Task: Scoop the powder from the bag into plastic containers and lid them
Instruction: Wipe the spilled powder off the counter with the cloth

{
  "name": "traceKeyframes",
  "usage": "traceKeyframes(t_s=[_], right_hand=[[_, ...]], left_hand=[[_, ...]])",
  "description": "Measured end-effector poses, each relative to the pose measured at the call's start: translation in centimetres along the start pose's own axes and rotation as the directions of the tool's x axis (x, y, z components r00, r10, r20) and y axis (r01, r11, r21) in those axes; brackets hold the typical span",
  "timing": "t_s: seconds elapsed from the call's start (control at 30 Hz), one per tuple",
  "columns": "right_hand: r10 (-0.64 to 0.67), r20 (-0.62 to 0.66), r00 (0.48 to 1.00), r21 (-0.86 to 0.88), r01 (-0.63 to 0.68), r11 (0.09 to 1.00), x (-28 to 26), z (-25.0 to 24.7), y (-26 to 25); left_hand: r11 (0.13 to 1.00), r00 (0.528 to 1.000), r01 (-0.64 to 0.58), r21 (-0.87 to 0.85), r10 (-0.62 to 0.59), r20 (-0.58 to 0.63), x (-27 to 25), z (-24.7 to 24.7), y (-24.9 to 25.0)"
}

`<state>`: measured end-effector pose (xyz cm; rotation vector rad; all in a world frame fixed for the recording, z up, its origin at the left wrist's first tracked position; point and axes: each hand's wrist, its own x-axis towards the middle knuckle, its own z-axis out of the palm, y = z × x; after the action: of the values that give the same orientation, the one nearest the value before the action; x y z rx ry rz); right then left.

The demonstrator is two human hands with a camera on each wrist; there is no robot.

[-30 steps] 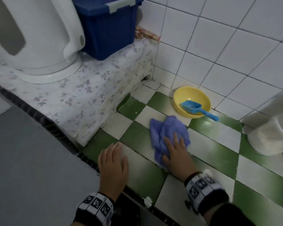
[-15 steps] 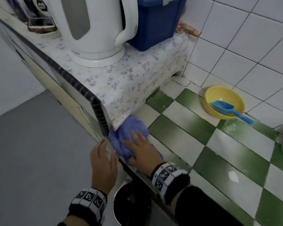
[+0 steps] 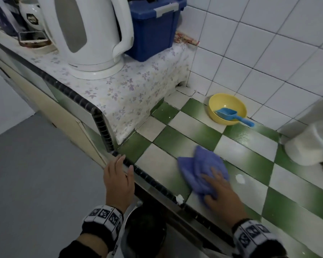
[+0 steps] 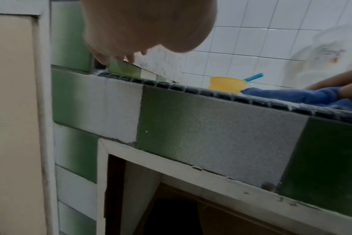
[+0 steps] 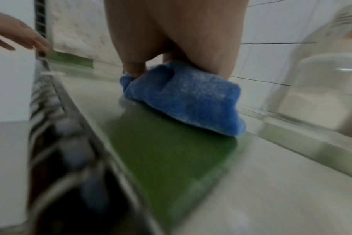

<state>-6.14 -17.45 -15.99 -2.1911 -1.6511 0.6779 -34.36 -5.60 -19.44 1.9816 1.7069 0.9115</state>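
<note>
My right hand (image 3: 220, 194) lies flat on a crumpled blue cloth (image 3: 199, 164) and presses it onto the green-and-white tiled counter (image 3: 175, 140). The right wrist view shows the blue cloth (image 5: 187, 95) bunched under my right hand (image 5: 175, 31). My left hand (image 3: 119, 179) is open, its fingertips at the counter's black front edge, holding nothing. A yellow bowl (image 3: 218, 118) with a blue scoop (image 3: 229, 114) in it stands by the back wall. The white powder bag (image 3: 309, 146) sits at the right edge. Two small powder spots (image 3: 240, 178) lie near the cloth.
A white kettle (image 3: 86, 34) and a blue lidded bin (image 3: 153, 30) stand on the raised, flower-patterned ledge at the left. A dark round bin (image 3: 144, 233) sits below the counter edge between my wrists. White wall tiles close off the back.
My right hand has slid the cloth from the counter's front edge by the ledge to the right, across the tiles. The left hand has stayed at the edge.
</note>
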Motion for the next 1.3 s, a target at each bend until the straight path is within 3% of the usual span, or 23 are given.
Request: traceKeyframes(t_s=[0.1,0.17,0.23,0.33,0.43,0.5,0.6,0.67,0.73,0.8,0.87,0.9,1.03,1.17,1.27,1.3], right_hand=[[0.209,-0.123,0.970,-0.053,-0.217,0.975,-2.8,-0.9,3.7],[0.267,-0.155,0.951,-0.058,-0.278,0.959,-3.5,-0.2,4.1],[0.212,-0.127,0.969,-0.067,-0.221,0.973,-3.4,0.5,2.7],[0.011,-0.007,1.000,-0.133,-0.012,0.991,-2.4,1.6,-0.4],[-0.198,0.105,0.975,-0.219,0.217,0.951,-0.3,1.1,-2.3],[-0.254,0.121,0.960,-0.297,0.279,0.913,0.9,-0.1,-2.9],[-0.238,-0.111,0.965,-0.215,0.211,0.954,1.2,-1.0,-2.7],[-0.075,-0.345,0.936,-0.019,0.073,0.997,0.6,-0.9,-2.4],[0.163,-0.491,0.856,0.172,-0.089,0.981,0.1,-0.8,-1.9],[0.308,-0.401,0.863,0.273,-0.209,0.939,0.1,-0.8,-2.1],[0.320,-0.139,0.937,0.280,-0.273,0.921,0.4,0.0,-1.9],[0.313,-0.065,0.948,0.283,-0.283,0.916,0.5,0.1,-1.9],[0.362,-0.094,0.927,0.458,-0.283,0.843,1.7,-0.2,-2.2],[0.414,0.023,0.910,0.422,-0.384,0.821,2.2,0.0,-2.2],[0.479,0.004,0.878,0.531,-0.408,0.743,2.4,0.3,-1.4],[0.493,0.009,0.870,0.623,-0.390,0.678,2.4,0.0,-1.3]], left_hand=[[0.999,0.998,-0.038,0.023,0.037,0.055,-0.2,0.8,1.1],[0.998,0.993,-0.058,0.032,0.054,0.103,-0.4,1.3,1.9],[0.996,0.984,-0.074,0.043,0.066,0.167,-0.5,1.9,2.5],[0.992,0.961,-0.123,0.032,0.111,0.252,-0.3,2.4,3.9],[0.990,0.942,-0.137,0.019,0.125,0.311,0.3,2.7,5.3],[0.988,0.931,-0.150,0.029,0.132,0.341,0.7,2.7,5.9],[0.984,0.909,-0.180,0.006,0.164,0.383,1.1,2.9,6.4],[0.978,0.894,-0.206,-0.025,0.199,0.402,1.2,3.3,6.6],[0.977,0.887,-0.212,-0.024,0.203,0.416,1.1,3.5,7.0],[0.980,0.881,-0.194,-0.043,0.194,0.432,0.8,3.7,7.4],[0.985,0.868,-0.151,-0.081,0.172,0.465,0.5,3.9,7.6],[0.987,0.857,-0.122,-0.108,0.160,0.491,0.4,3.9,7.7],[0.980,0.828,0.007,-0.200,0.107,0.550,0.9,3.7,8.0],[0.966,0.813,0.118,-0.229,0.038,0.580,1.7,3.6,8.2],[0.958,0.796,0.157,-0.240,0.021,0.605,2.5,2.9,8.8],[0.959,0.791,0.166,-0.229,0.009,0.612,2.9,2.6,9.0]])
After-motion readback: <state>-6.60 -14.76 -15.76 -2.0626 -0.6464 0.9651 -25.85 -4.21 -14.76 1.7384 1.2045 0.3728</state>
